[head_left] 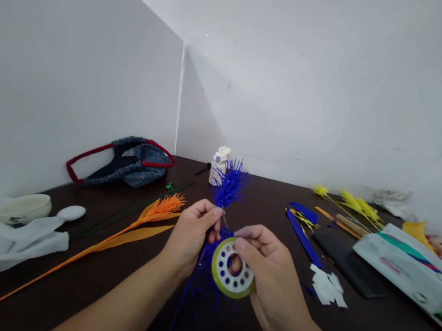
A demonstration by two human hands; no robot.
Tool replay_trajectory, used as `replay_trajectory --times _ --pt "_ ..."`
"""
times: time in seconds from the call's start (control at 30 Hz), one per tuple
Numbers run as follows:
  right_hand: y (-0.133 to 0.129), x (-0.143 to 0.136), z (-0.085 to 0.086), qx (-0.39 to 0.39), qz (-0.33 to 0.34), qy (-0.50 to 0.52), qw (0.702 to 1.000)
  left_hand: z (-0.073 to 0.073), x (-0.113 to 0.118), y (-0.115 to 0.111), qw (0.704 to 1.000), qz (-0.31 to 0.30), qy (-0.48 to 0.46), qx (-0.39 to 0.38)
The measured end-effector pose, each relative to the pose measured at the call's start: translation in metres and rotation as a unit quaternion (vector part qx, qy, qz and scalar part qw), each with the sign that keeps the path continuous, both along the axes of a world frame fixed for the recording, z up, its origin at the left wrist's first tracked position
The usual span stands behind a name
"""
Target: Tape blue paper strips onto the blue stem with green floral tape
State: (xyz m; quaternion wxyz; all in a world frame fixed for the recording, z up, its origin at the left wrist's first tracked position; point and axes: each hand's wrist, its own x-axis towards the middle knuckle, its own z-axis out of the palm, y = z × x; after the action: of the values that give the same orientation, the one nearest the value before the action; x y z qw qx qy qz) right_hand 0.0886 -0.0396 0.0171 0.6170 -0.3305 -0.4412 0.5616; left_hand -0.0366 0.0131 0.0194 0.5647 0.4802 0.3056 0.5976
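A blue wheat-like flower head [231,185] stands upright, its base pinched between the thumb and fingers of my left hand [191,233]. My right hand [266,274] grips a roll of yellowish tape [216,275] with a white perforated core, just below and right of the flower. A thin strand runs between the two hands. Behind and below them, more blue strips and a thin blue stem [177,314] lie on the dark table [119,316].
An orange wheat stalk [104,242], white cloth [21,246] and a bowl [27,208] are at left. A denim bag [132,163] and white bottle [218,168] stand behind. Yellow stalks [360,207], a black object [350,262] and a plastic packet [409,265] lie right.
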Motion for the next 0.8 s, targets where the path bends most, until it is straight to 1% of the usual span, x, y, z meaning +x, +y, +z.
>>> replay_trajectory --times 0.1,0.2,0.27,0.33,0.37,0.4,0.47,0.5,0.53,0.57,0.6,0.63,0.67,0.73,0.77,0.8 --pt "-0.009 -0.010 0.000 0.047 0.009 -0.018 0.999 0.000 0.000 0.002 1.000 -0.013 -0.002 -0.005" --pt "-0.016 -0.022 -0.002 0.111 0.022 -0.088 0.990 -0.002 0.001 0.005 0.998 -0.039 -0.037 -0.015" --pt "-0.019 -0.027 -0.004 0.172 0.005 -0.175 0.970 -0.004 0.001 0.005 0.993 -0.065 -0.088 -0.037" --pt "-0.019 -0.028 -0.004 0.234 -0.021 -0.257 0.937 -0.005 0.002 0.002 0.986 -0.101 -0.121 -0.061" --pt "-0.018 -0.027 -0.002 0.261 -0.023 -0.283 0.923 -0.005 0.001 0.001 0.982 -0.115 -0.129 -0.072" --pt "-0.016 -0.023 0.000 0.281 -0.013 -0.294 0.913 -0.004 0.001 0.000 0.980 -0.116 -0.146 -0.075" --pt "-0.005 -0.009 0.006 0.290 0.018 -0.285 0.913 -0.004 -0.001 -0.001 0.972 -0.117 -0.183 -0.087" --pt "0.002 0.002 0.009 0.278 0.024 -0.279 0.919 -0.003 -0.003 0.000 0.966 -0.133 -0.204 -0.082" --pt "0.011 0.014 0.010 0.250 0.010 -0.288 0.924 -0.002 -0.004 0.001 0.958 -0.155 -0.231 -0.072" --pt "0.021 0.028 0.009 0.221 -0.017 -0.319 0.922 -0.001 -0.006 0.003 0.950 -0.177 -0.251 -0.063" --pt "0.032 0.043 0.006 0.202 -0.042 -0.375 0.904 0.001 -0.008 0.004 0.943 -0.192 -0.267 -0.058" --pt "0.041 0.058 0.001 0.185 -0.048 -0.450 0.872 0.002 -0.009 0.006 0.937 -0.203 -0.278 -0.057" --pt "0.049 0.071 -0.005 0.161 -0.032 -0.523 0.836 0.003 -0.010 0.007 0.935 -0.208 -0.281 -0.056" --pt "0.061 0.091 -0.021 0.125 0.028 -0.624 0.771 0.004 -0.012 0.010 0.936 -0.204 -0.284 -0.049" --pt "0.064 0.097 -0.028 0.115 0.051 -0.650 0.749 0.004 -0.013 0.010 0.937 -0.200 -0.283 -0.046" --pt "0.066 0.100 -0.034 0.110 0.071 -0.664 0.736 0.003 -0.013 0.011 0.939 -0.196 -0.281 -0.044"
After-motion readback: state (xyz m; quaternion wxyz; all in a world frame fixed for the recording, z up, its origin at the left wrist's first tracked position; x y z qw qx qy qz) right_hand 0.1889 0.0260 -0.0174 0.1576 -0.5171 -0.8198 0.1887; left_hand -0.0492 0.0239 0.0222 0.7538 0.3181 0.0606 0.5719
